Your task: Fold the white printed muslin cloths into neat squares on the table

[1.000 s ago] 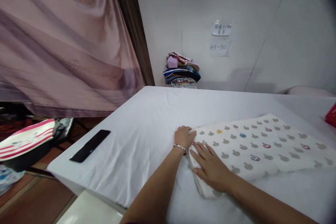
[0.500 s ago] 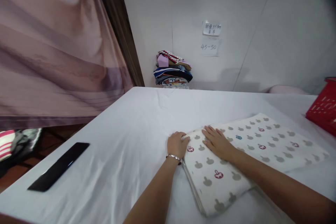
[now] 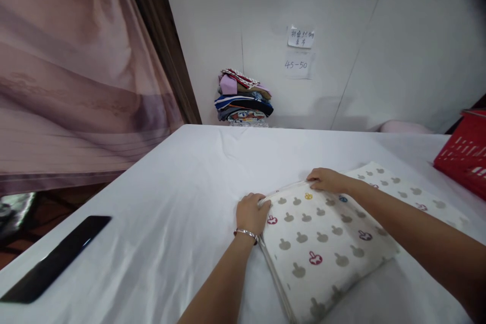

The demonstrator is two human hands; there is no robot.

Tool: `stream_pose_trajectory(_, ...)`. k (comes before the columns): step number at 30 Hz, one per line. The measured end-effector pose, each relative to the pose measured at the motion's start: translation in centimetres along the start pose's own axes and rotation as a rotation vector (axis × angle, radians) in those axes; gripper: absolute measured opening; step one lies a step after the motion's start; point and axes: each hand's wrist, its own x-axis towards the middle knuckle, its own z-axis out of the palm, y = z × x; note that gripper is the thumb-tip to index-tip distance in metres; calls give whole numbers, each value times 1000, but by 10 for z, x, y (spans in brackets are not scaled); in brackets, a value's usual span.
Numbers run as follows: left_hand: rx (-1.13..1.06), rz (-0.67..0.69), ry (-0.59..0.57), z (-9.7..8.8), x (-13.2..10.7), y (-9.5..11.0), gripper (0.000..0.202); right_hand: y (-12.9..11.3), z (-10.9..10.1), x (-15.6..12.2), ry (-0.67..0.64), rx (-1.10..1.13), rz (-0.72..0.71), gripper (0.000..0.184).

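A white cloth (image 3: pixel 322 233) printed with grey apple-like shapes and a few coloured ones lies folded in layers on the white-covered table (image 3: pixel 170 212). At its far left corner, my left hand (image 3: pixel 252 213), with a silver bracelet at the wrist, is closed with the thumb on top and the fingers around the edge. My right hand (image 3: pixel 327 180) pinches the cloth's far edge, its fingertips partly hidden by the fabric. Under my right forearm the cloth stretches on to the right in a flatter part.
A flat black object (image 3: pixel 56 258) lies on the table's left side. Behind the far edge is a pile of folded fabrics (image 3: pixel 245 98) against the wall (image 3: pixel 205 25). At the right stands a red basket (image 3: pixel 465 149); a pink curtain (image 3: pixel 76 71) hangs left.
My right hand has gone from lying flat on the cloth to pinching its far edge, further right. The folded upper part now reaches further right. My left hand keeps its corner.
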Motion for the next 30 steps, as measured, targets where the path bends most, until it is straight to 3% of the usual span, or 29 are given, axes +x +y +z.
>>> stream_pose_trajectory(7, 2, -9, -6, 0, 1, 0, 18, 5, -2, 5, 25, 49, 74, 13)
stream_pose_trajectory(15, -61, -22, 26, 2, 1, -1, 14, 5, 15, -3, 184, 77, -2, 16)
stream_pose_trajectory(25, -84, -30, 14, 0, 2, 0, 14, 5, 15, -9, 226, -67, -83, 25)
stream_pose_trajectory(30, -79, -25, -1, 0, 3, -2, 15, 4, 10, -11, 196, -271, -20, 37)
